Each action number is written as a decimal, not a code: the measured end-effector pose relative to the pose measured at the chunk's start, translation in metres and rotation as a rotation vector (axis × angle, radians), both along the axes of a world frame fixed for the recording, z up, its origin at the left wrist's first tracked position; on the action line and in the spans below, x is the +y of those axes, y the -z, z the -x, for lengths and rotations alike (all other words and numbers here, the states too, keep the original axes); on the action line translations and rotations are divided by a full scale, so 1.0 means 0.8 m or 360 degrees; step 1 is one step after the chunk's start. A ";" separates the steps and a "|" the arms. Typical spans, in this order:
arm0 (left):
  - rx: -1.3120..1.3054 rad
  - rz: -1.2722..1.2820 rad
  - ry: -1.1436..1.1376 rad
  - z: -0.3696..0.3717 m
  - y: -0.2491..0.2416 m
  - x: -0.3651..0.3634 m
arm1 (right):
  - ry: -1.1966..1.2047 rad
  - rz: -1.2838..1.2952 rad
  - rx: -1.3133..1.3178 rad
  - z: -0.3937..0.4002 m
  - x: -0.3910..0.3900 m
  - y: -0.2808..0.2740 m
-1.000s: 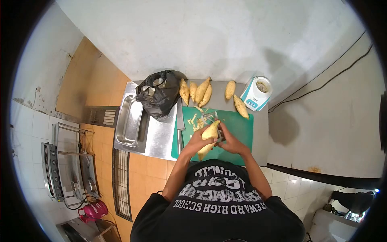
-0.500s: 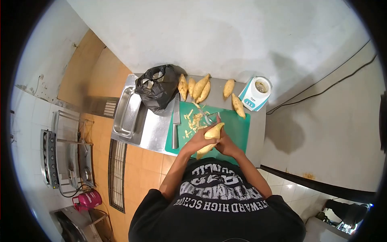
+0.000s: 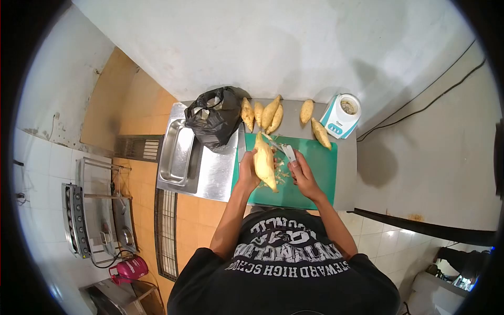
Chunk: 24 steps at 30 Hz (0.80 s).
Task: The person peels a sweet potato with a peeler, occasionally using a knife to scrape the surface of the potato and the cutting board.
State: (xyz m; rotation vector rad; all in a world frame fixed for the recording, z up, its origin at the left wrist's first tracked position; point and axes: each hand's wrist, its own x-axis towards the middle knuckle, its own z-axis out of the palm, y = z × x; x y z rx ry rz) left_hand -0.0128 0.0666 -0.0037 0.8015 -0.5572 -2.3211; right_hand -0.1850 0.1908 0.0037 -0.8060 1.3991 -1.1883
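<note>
My left hand (image 3: pixel 248 170) is wrapped round a large pale yellow, peeled tuber (image 3: pixel 265 164), held nearly upright over the green cutting board (image 3: pixel 320 176). Close on its right, my right hand (image 3: pixel 303 173) grips a peeler (image 3: pixel 288 152), whose head is near the tuber's upper part. Yellow peelings (image 3: pixel 282 170) lie on the board beneath, partly hidden by the tuber and hands. The knife seen earlier shows at most as a thin edge left of the board.
Several unpeeled tubers (image 3: pixel 270 113) lie behind the board, one (image 3: pixel 321 133) touching its back right edge. A black plastic bag (image 3: pixel 214 123) stands beside the steel sink (image 3: pixel 177 152). A white and teal appliance (image 3: pixel 340 116) is at the back right.
My hands have moved apart, and the tuber now stands more upright in my left hand. The peeler has come into clearer view in my right hand. The whole view has shifted slightly.
</note>
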 end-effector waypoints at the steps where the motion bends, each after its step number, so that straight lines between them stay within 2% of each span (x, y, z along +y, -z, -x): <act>1: 0.0085 -0.0015 -0.0025 0.002 -0.007 -0.002 | 0.0010 0.0002 -0.0001 -0.006 -0.003 0.006; 3: 0.0000 0.0083 -0.0019 0.003 0.003 -0.008 | 0.0007 0.0296 0.0463 -0.020 -0.009 0.015; 7: -0.0164 0.0343 0.0024 -0.001 0.015 -0.005 | 0.0248 0.0343 0.0557 -0.043 -0.014 -0.008; 11: -0.0021 0.0133 0.0068 0.003 0.023 -0.009 | 0.0245 0.0426 0.0553 -0.042 -0.011 -0.014; 13: -0.0054 0.0194 0.0080 0.008 0.015 -0.010 | 0.0228 0.0482 0.0567 -0.036 -0.013 -0.005; 15: -0.0122 0.0160 -0.0006 0.008 0.007 -0.006 | 0.0225 0.0581 0.0766 -0.034 -0.012 0.001; 24: -0.0002 0.0129 -0.0022 -0.005 0.014 -0.028 | 0.0171 0.0466 0.1013 -0.034 -0.031 -0.029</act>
